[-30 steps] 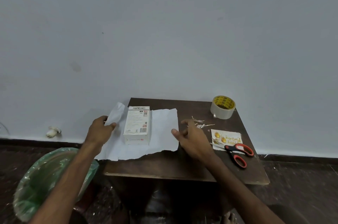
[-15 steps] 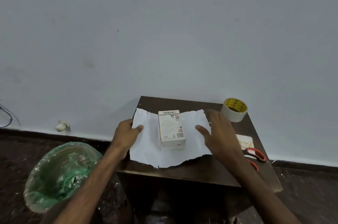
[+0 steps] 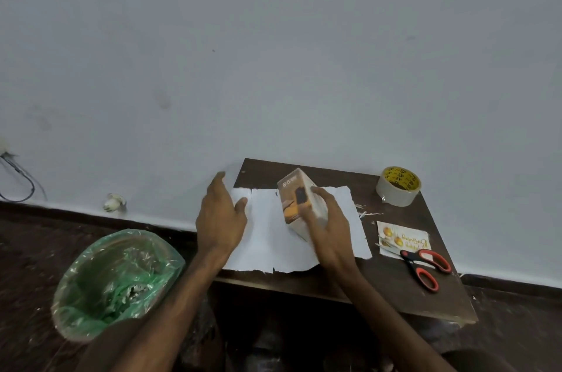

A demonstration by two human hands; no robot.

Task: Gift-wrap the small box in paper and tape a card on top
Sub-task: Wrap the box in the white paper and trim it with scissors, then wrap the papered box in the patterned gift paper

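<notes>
Box [image 3: 299,203] sits tilted in the right hand [image 3: 327,227], fingers wrapped over its upper face and near end, lifted or tipped above the middle of the paper [image 3: 267,238]; whether a lower edge touches the sheet cannot be told. Its long axis runs from the far left down toward the near right, at a slant to the paper's edges. The left hand [image 3: 222,216] hovers with fingers spread and nothing in it, over the paper's left margin, just beside the box but not touching it. The paper lies flat on the tabletop [image 3: 380,289], its near edge ragged.

The right hand is the one on the box, so it likely decides how the box lands. The move ahead seems to turn on squaring that long axis with the sheet's sides, so the flaps on either side can fold over evenly; the left hand is placed to pin or lift the left flap.

Tape [image 3: 398,186] stands at the far right corner, well apart. Card [image 3: 403,238] lies to the right of the paper, with scissors [image 3: 425,268] overlapping its near edge.
</notes>
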